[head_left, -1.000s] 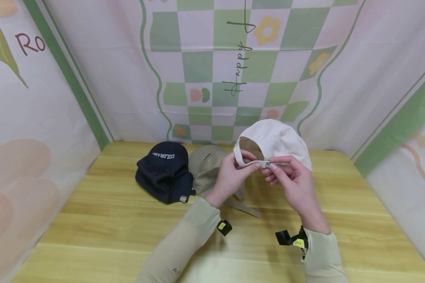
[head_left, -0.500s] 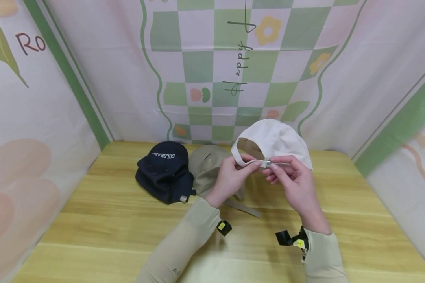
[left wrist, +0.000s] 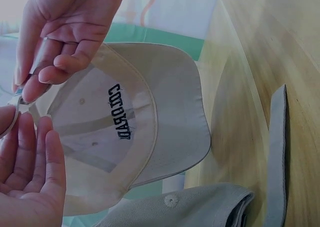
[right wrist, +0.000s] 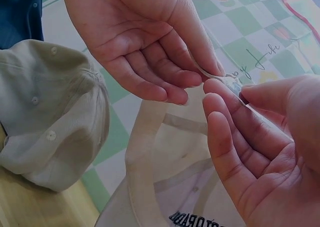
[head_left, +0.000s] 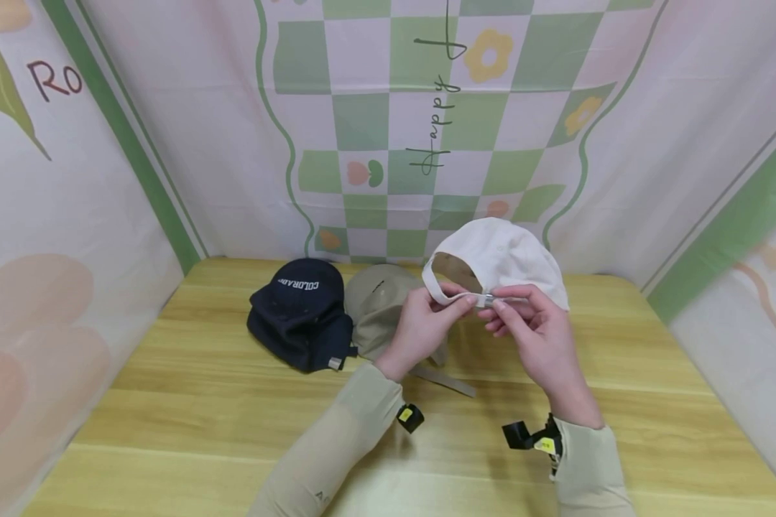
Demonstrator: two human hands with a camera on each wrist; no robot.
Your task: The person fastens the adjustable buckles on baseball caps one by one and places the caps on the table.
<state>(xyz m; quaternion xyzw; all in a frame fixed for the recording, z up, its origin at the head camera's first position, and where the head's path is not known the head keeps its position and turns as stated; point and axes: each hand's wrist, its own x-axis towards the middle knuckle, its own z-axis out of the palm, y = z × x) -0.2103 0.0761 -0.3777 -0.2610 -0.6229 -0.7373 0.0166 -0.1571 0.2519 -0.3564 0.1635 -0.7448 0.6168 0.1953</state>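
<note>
A white baseball cap [head_left: 514, 258] is held up above the table with its back opening toward me. My left hand [head_left: 420, 324] pinches its back strap [head_left: 435, 285] between thumb and fingers. Close beside it, my right hand [head_left: 539, 337] pinches the strap at the small metal buckle [head_left: 488, 300]. In the left wrist view, the cap's inside [left wrist: 95, 132] shows dark lettering seen in reverse, and its brim [left wrist: 172, 107] points away from the hands. The buckle is partly hidden by the fingertips in the right wrist view.
A navy cap [head_left: 300, 316] with white lettering lies on the wooden table [head_left: 200, 431] at the left. Against it rests a khaki cap [head_left: 378, 301], partly behind my left hand, its loose strap [head_left: 449, 382] trailing forward. A patterned cloth backdrop [head_left: 356, 122] rises behind the table.
The white cap's strap loop has bowed slightly farther left since a second ago. Both hands stay nearly still on the strap and buckle.
</note>
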